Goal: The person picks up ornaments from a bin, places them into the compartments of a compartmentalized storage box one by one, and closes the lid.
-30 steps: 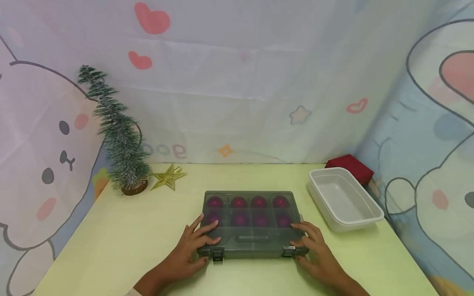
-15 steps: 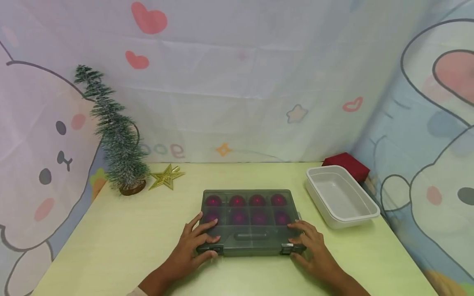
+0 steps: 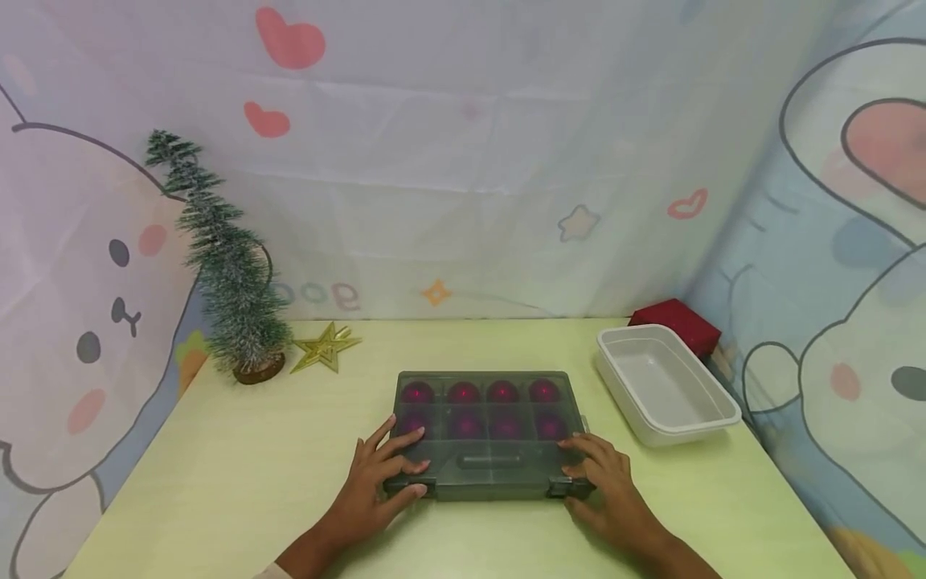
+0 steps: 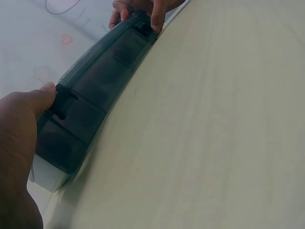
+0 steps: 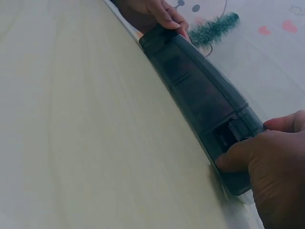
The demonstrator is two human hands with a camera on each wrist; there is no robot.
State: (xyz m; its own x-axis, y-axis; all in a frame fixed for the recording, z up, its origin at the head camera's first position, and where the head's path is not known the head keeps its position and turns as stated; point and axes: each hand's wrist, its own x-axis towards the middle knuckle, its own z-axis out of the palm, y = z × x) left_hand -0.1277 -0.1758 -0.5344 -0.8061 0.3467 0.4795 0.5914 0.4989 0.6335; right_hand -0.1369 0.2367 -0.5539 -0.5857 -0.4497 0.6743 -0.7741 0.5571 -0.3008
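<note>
A translucent dark-grey compartment box [image 3: 489, 461] lies on the table with its lid down, several dark-red balls [image 3: 463, 394] showing through the two far rows. My left hand [image 3: 369, 490] grips its front left corner, fingers over the lid and thumb at the front clasp; the left wrist view shows that thumb on the clasp [image 4: 64, 101]. At the front right corner my right hand [image 3: 608, 486] holds the box, fingers on top and thumb low on the front. In the right wrist view the right clasp [image 5: 243, 125] stands just above that thumb, beside a dark slot.
A small frosted artificial tree [image 3: 242, 297] stands at the back left, a gold star [image 3: 327, 347] beside its base. At the right is a white plastic tub [image 3: 669, 426], with a dark-red item [image 3: 680, 323] behind it. A printed cloth [image 3: 463, 201] hangs behind the table.
The left clasp, hanging out from the box front a second ago, now lies against it under my left thumb. My right thumb has shifted slightly at the right clasp, whose bright glint is gone.
</note>
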